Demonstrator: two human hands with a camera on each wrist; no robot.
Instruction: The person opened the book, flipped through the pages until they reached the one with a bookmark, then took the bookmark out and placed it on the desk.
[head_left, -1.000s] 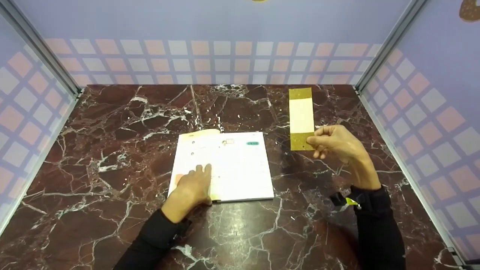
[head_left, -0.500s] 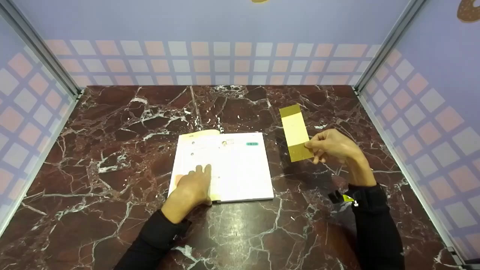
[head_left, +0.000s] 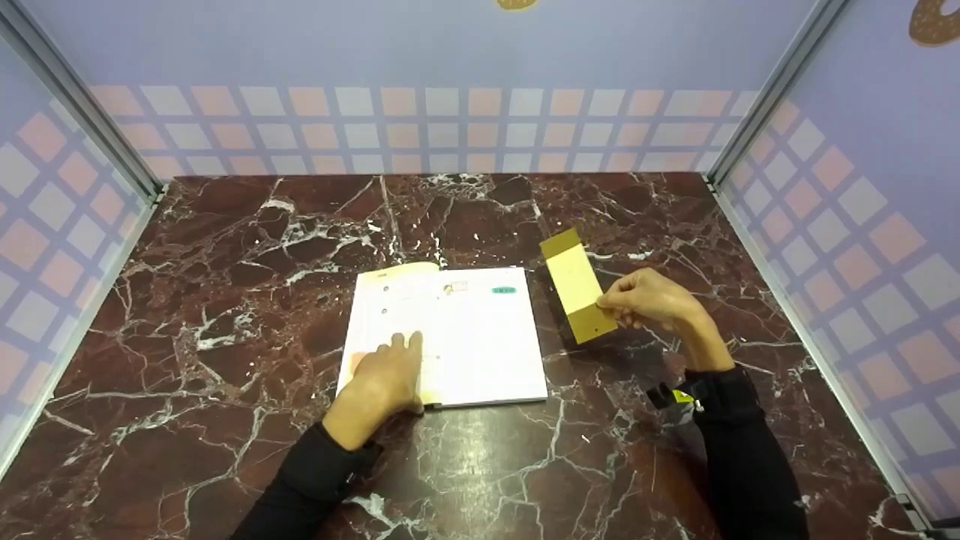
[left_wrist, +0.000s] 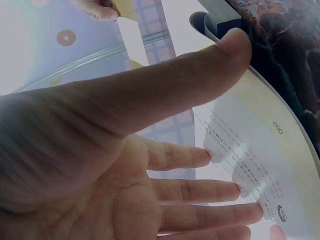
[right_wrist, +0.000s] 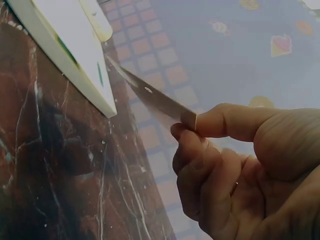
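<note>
An open book [head_left: 487, 345] lies on the dark marbled table, its right side much thicker than its left. My left hand [head_left: 382, 375] rests on the left page with straight fingers, and the left wrist view shows the thumb [left_wrist: 200, 70] at the book's near edge. Between thumb and fingertips, my right hand [head_left: 649, 300] pinches the near end of a yellow bookmark [head_left: 574, 277] with a paler middle and a small hole. The bookmark is tilted just right of the book, apart from it. In the right wrist view the bookmark [right_wrist: 165, 104] appears nearly edge-on.
A dark red, white-veined tabletop [head_left: 225, 285] surrounds the book. Lilac panels with a pink and white check [head_left: 442, 127] stand along the back and both sides. A black strap [head_left: 724, 397] is round the right wrist.
My right hand has moved left and nearer with the bookmark, bringing it closer to the book. The bookmark has turned from upright to slanted, its far end leaning left. The left hand stays put.
</note>
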